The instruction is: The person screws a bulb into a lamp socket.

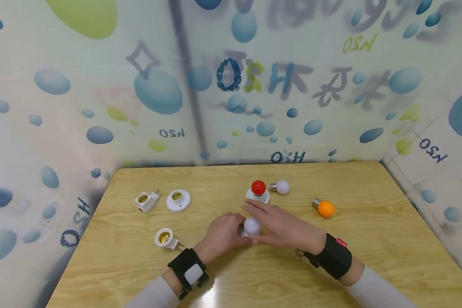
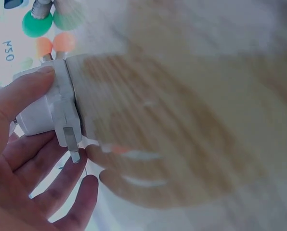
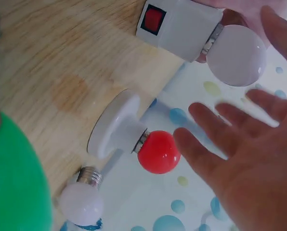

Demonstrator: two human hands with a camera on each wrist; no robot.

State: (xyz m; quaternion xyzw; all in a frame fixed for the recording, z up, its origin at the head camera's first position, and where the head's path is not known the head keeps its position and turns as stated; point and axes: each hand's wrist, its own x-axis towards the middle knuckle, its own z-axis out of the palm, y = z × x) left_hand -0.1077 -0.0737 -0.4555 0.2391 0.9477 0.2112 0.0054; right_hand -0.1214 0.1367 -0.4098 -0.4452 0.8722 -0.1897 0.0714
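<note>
My left hand (image 1: 228, 231) grips a white plug-in lamp socket (image 2: 40, 113) low at the middle of the table, thumb on one side and fingers below. A metal prong shows beneath it in the left wrist view, and a red switch (image 3: 153, 19) sits on its side. A white bulb (image 3: 237, 55) stands in the socket, a little of its metal base showing. Beside the bulb, my right hand (image 1: 281, 224) has its fingers spread and relaxed, holding nothing. Just beyond those fingers a red bulb (image 1: 258, 187) sits in a round white holder (image 3: 107, 125).
A loose white bulb (image 1: 282, 187) and an orange bulb (image 1: 325, 208) lie to the right. A green bulb (image 3: 18, 178) lies near my right wrist. At left are a round holder (image 1: 179, 200) and two plug-in sockets, one squarish (image 1: 146, 201), one round-mouthed (image 1: 166, 238).
</note>
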